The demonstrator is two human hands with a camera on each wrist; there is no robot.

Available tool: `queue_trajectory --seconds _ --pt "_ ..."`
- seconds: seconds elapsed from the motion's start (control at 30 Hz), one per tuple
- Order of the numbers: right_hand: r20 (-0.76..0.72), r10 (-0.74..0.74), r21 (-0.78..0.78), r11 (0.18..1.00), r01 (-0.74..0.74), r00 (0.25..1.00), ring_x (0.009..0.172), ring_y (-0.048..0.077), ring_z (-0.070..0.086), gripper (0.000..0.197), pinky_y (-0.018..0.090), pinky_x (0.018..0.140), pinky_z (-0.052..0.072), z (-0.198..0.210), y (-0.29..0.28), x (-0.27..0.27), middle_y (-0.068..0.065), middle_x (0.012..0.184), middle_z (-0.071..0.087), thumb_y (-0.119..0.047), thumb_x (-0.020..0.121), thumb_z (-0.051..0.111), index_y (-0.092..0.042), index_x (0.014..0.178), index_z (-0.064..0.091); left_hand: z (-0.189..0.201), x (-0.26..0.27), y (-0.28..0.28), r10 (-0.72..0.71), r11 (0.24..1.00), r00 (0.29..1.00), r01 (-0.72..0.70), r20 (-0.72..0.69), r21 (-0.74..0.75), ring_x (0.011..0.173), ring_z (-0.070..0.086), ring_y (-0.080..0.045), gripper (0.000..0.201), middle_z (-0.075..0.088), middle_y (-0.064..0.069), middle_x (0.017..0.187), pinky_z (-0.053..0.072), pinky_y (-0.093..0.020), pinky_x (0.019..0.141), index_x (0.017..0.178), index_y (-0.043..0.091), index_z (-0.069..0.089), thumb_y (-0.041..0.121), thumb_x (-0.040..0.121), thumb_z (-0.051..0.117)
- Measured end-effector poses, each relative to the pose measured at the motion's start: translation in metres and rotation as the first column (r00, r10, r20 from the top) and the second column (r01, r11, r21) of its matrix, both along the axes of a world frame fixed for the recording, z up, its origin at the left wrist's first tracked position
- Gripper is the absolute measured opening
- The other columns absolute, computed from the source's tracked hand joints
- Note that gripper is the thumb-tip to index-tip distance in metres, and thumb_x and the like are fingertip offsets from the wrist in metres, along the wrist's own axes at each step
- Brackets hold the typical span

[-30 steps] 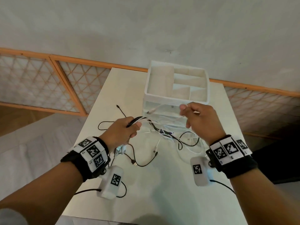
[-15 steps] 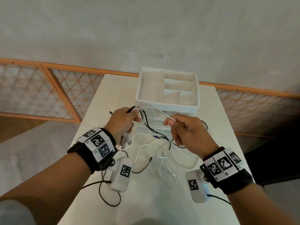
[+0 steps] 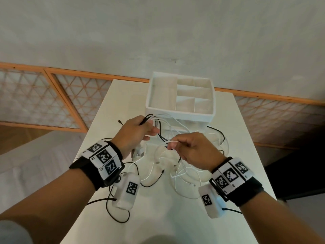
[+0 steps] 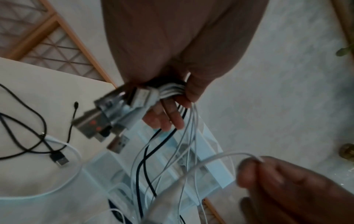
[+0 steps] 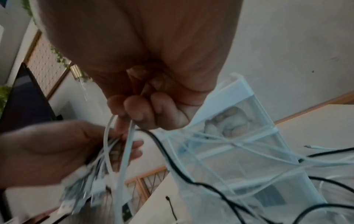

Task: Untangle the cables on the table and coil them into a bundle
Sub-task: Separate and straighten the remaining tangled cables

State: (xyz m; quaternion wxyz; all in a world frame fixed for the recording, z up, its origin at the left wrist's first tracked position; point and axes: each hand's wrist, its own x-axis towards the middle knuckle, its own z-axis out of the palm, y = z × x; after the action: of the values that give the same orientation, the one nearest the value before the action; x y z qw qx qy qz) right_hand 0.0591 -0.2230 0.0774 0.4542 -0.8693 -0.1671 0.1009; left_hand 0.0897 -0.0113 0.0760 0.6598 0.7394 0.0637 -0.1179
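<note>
Several black and white cables (image 3: 163, 138) hang in a tangle above the white table (image 3: 158, 217). My left hand (image 3: 140, 131) grips a bunch of them near their USB plugs (image 4: 114, 115), white strands (image 4: 172, 91) under the thumb. My right hand (image 3: 186, 148) is close to its right and pinches a loop of one white cable (image 3: 173, 142), seen bent over the fingertip (image 4: 254, 159) and as a loop (image 5: 118, 136). More cable loops (image 3: 184, 175) trail on the table below both hands. Loose black cable (image 4: 38, 136) lies at the left.
A white compartment organizer (image 3: 181, 95) with clear drawers (image 5: 239, 151) stands just behind the hands, some cables draped against it. Wooden lattice panels (image 3: 52, 103) and a pale wall lie beyond the table. Wrist device leads (image 3: 119, 213) lie near the front edge.
My right hand has come down and left, closing in on the left hand with a white cable loop. The left hand has risen slightly with its bunch.
</note>
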Motion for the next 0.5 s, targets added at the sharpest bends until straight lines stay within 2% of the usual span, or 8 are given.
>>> queue_trajectory --seconds 0.07,0.1,0.17,0.27,0.33,0.37,0.43,0.5 --pt "0.025 -0.026 0.029 0.999 0.025 0.999 0.049 0.010 0.047 0.019 0.032 0.055 0.046 -0.002 0.011 0.001 -0.010 0.051 0.052 -0.019 0.098 0.061 -0.020 0.086 0.076 0.004 -0.007 -0.011 -0.131 0.991 0.991 0.132 0.034 -0.021 0.090 0.073 -0.030 0.019 0.077 -0.013 0.093 0.056 -0.038 0.087 0.096 0.010 0.063 0.025 0.102 0.052" --pt "0.050 -0.055 0.065 0.997 0.051 0.997 0.049 0.005 0.046 0.020 0.028 0.054 0.044 -0.002 0.016 0.003 -0.014 0.051 0.053 -0.016 0.098 0.060 -0.017 0.085 0.075 0.006 -0.010 -0.015 -0.182 0.983 0.982 0.183 0.051 -0.018 0.084 0.072 -0.032 0.020 0.075 -0.014 0.088 0.056 -0.038 0.084 0.097 0.009 0.062 0.026 0.102 0.052" --pt "0.119 -0.150 0.128 0.983 0.134 0.982 0.048 0.004 0.047 0.020 0.017 0.054 0.037 0.001 0.019 0.007 -0.018 0.051 0.055 -0.013 0.097 0.061 -0.013 0.081 0.073 0.007 -0.015 -0.019 -0.225 0.974 0.973 0.225 0.058 -0.006 0.064 0.064 -0.025 0.021 0.065 -0.007 0.070 0.055 -0.036 0.072 0.091 0.011 0.058 0.025 0.104 0.048" --pt "0.155 -0.277 0.122 0.958 0.260 0.948 0.047 0.007 0.045 0.019 0.021 0.051 0.039 -0.002 0.010 0.012 -0.002 0.054 0.059 -0.021 0.094 0.066 -0.014 0.078 0.070 0.010 -0.017 -0.014 -0.164 0.986 0.984 0.166 0.061 -0.012 0.053 0.045 -0.014 0.024 0.047 0.008 0.056 0.046 -0.039 0.062 0.083 0.012 0.055 0.025 0.103 0.049" --pt "0.164 -0.256 -0.035 0.964 0.265 0.953 0.051 0.019 0.050 0.027 0.028 0.056 0.044 -0.018 -0.002 0.013 0.009 0.060 0.062 -0.025 0.094 0.065 -0.010 0.072 0.066 0.020 -0.015 -0.005 -0.121 0.992 0.987 0.123 0.108 -0.010 0.051 0.044 -0.011 0.018 0.047 0.013 0.054 0.043 -0.035 0.059 0.086 0.017 0.062 0.026 0.100 0.056" --pt "0.139 -0.249 -0.152 0.951 0.269 0.958 0.056 0.021 0.056 0.029 0.030 0.061 0.046 -0.031 -0.010 0.012 0.010 0.063 0.065 -0.026 0.094 0.063 -0.008 0.071 0.066 0.029 -0.014 0.000 -0.104 0.994 0.986 0.107 0.130 -0.018 0.052 0.045 -0.010 0.010 0.051 0.014 0.057 0.043 -0.031 0.056 0.092 0.019 0.066 0.027 0.096 0.061" --pt "0.020 -0.276 -0.346 0.900 0.266 0.961 0.073 0.024 0.067 0.028 0.030 0.070 0.047 -0.062 -0.028 0.007 0.007 0.072 0.071 -0.025 0.094 0.061 -0.008 0.072 0.067 0.043 -0.011 0.009 -0.060 0.997 0.982 0.067 0.178 -0.032 0.056 0.048 -0.010 0.020 0.060 0.010 0.069 0.043 -0.026 0.052 0.104 0.017 0.069 0.025 0.086 0.073" --pt "-0.048 -0.346 -0.444 0.848 0.291 0.937 0.092 0.023 0.070 0.018 0.025 0.080 0.047 -0.085 -0.044 0.001 0.001 0.088 0.077 -0.021 0.092 0.063 -0.018 0.081 0.075 0.051 -0.007 0.018 0.016 0.999 0.974 -0.006 0.228 -0.043 0.055 0.046 -0.012 0.024 0.059 0.005 0.070 0.042 -0.026 0.048 0.102 0.010 0.069 0.020 0.083 0.078"
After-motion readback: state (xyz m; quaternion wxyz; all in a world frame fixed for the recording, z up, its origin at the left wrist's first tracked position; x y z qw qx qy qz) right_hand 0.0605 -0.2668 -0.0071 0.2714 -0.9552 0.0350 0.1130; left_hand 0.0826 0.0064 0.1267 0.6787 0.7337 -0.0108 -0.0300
